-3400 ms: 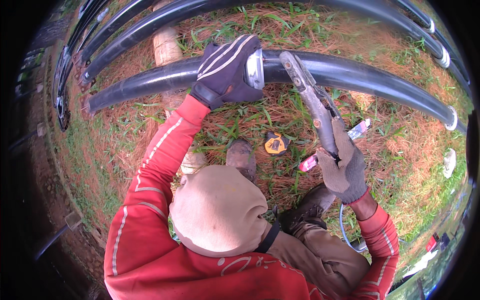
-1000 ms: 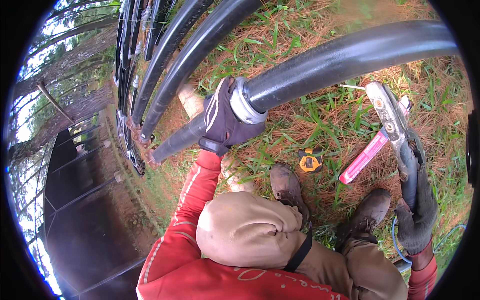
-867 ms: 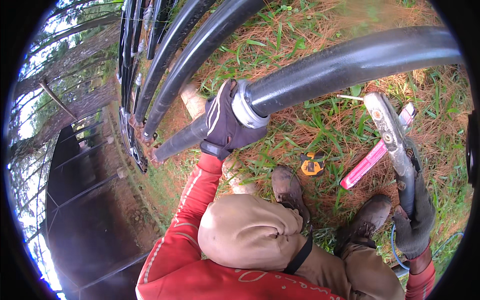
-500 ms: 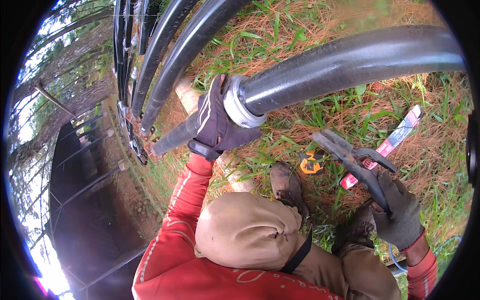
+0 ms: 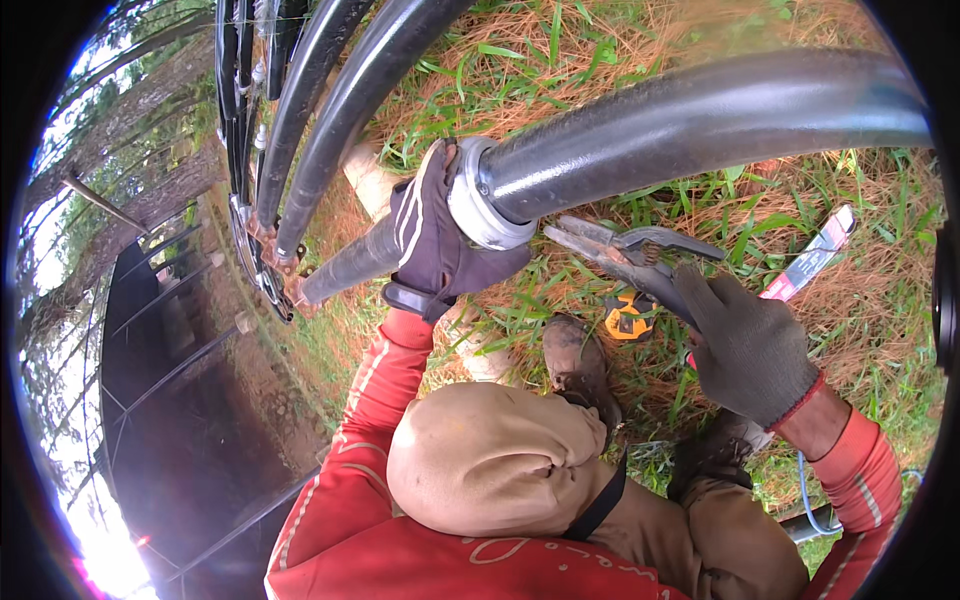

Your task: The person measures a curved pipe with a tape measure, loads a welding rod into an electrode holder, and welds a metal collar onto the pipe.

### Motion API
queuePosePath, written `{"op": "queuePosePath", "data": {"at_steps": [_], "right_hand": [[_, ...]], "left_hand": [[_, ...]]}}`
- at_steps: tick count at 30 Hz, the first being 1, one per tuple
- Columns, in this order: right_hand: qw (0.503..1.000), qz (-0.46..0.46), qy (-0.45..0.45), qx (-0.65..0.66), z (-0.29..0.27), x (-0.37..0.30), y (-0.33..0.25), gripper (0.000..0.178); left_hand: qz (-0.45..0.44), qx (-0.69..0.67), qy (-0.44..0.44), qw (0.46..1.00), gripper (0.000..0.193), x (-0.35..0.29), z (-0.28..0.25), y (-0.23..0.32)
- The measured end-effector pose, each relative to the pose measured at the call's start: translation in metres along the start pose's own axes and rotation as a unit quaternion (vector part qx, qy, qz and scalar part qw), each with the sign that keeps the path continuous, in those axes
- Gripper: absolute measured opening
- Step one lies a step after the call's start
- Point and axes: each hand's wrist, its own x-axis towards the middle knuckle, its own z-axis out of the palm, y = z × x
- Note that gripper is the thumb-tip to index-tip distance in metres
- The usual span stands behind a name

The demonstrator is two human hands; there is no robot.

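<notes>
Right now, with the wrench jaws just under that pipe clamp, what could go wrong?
1. The left hand wraps the black pipe right beside the metal clamp ring; if the pipe wrench in the right hand slips, those fingers could get struck or pinched.
2. The wrench is held one-handed at an angle, so its open jaws may not seat squarely.
3. The tape measure lies by the boot in the grass: a possible trip.

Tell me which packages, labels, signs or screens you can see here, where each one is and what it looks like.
Flat package: lying on the grass and pine needles at the right, beyond the right hand; long, narrow, white and pink-red.
Tape measure: on the ground below the pliers; small, yellow and black, with a dark patch that may be a label.
No signs or screens.
</notes>
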Motion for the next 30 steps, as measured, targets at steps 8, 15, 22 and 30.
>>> {"op": "queuePosePath", "data": {"at_steps": [8,15,22,30], "right_hand": [[0.999,-0.024,-0.023,0.01,0.002,0.01,-0.006,0.057],[1.0,-0.014,-0.019,0.008,0.001,0.01,-0.004,0.059],[0.999,-0.031,0.004,-0.034,-0.007,0.016,-0.006,0.048],[0.992,-0.044,-0.042,-0.114,-0.013,0.024,-0.008,0.04]], "left_hand": [[-0.001,-0.001,0.0,1.0,0.11,0.0,0.0,0.0],[0.0,-0.004,0.01,1.0,0.112,0.002,0.003,-0.001],[0.002,-0.007,0.013,1.0,0.114,0.006,0.005,-0.004],[-0.001,-0.007,0.006,1.0,0.117,-0.001,0.002,-0.003]]}}
